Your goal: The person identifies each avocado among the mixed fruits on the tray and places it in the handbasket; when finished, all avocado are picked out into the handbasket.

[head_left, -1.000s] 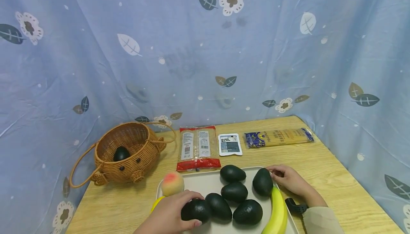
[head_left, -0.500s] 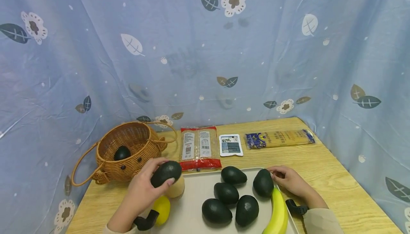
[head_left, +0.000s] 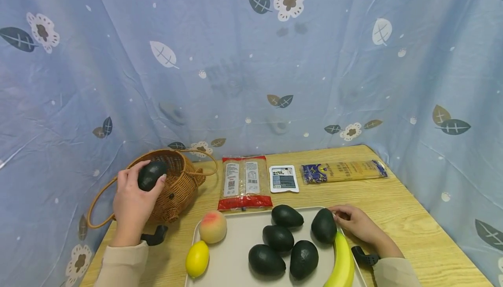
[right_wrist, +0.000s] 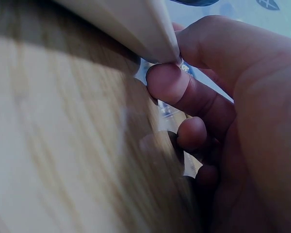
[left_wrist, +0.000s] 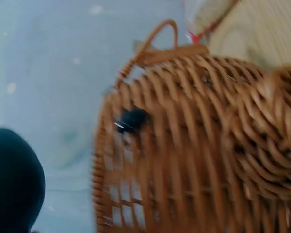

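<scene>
My left hand (head_left: 133, 195) grips a dark green avocado (head_left: 152, 175) over the front rim of a wicker basket (head_left: 184, 195), which has black button eyes and a snout. In the left wrist view the avocado (left_wrist: 12, 179) hangs at the left edge, apart from the basket's woven side (left_wrist: 184, 145). The hand and fruit hide most of the basket's inside. My right hand (head_left: 361, 226) pinches the far right corner of a cream tray (head_left: 235, 252); the right wrist view shows its fingers at the tray's rim (right_wrist: 150, 29). Several avocados (head_left: 278, 238) lie on the tray.
A peach (head_left: 213, 227) and a lemon (head_left: 197, 259) sit at the tray's left side, a banana (head_left: 341, 263) along its right. Behind lie a red-ended bag (head_left: 243, 182), a small white packet (head_left: 284, 178) and a pasta packet (head_left: 343, 171). A blue curtain (head_left: 235, 60) encloses the table.
My left hand has lifted an avocado off the tray and carried it left to the basket. The avocados left on the tray shifted slightly. My right hand has stayed at the tray's corner.
</scene>
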Motion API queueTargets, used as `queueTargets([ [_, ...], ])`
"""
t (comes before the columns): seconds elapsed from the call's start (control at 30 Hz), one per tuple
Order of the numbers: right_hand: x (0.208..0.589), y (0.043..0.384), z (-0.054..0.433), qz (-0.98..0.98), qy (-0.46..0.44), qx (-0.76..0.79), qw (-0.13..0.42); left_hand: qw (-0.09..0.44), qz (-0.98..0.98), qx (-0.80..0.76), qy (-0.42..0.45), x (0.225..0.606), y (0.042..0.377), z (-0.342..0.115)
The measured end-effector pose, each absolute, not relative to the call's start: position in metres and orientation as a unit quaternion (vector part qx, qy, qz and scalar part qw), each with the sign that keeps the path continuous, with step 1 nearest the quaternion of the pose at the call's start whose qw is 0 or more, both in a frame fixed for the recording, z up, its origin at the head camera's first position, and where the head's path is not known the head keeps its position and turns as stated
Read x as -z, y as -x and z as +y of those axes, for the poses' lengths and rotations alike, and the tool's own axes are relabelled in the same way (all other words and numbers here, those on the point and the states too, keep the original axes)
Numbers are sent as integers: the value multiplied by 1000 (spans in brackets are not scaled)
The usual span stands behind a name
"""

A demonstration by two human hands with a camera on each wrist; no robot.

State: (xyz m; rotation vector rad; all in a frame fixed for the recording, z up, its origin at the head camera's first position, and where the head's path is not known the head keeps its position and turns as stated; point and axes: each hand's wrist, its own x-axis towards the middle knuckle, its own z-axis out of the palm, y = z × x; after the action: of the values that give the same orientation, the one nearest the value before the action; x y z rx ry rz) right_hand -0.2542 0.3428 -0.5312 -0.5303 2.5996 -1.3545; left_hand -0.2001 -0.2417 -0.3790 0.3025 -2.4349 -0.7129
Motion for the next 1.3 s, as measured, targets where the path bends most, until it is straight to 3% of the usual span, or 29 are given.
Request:
queueTargets([
  [0.23,530,253,342,869,177,455,79,305,-904,258,-150,392,215,-259],
  [0.67,533,249,345,864,195,460,61,261,-931,211,-142,403,228,-270],
  [0.93,532,248,347,861,185,469,73,264,-932,210,-135,411,229,-264],
  [1.17,529,248,344,861,182,469,73,315,-921,219,-65,408,214,-233],
  [1.3,529,250,340,862,175,469,75,303,-925,228,9,408,205,-207],
])
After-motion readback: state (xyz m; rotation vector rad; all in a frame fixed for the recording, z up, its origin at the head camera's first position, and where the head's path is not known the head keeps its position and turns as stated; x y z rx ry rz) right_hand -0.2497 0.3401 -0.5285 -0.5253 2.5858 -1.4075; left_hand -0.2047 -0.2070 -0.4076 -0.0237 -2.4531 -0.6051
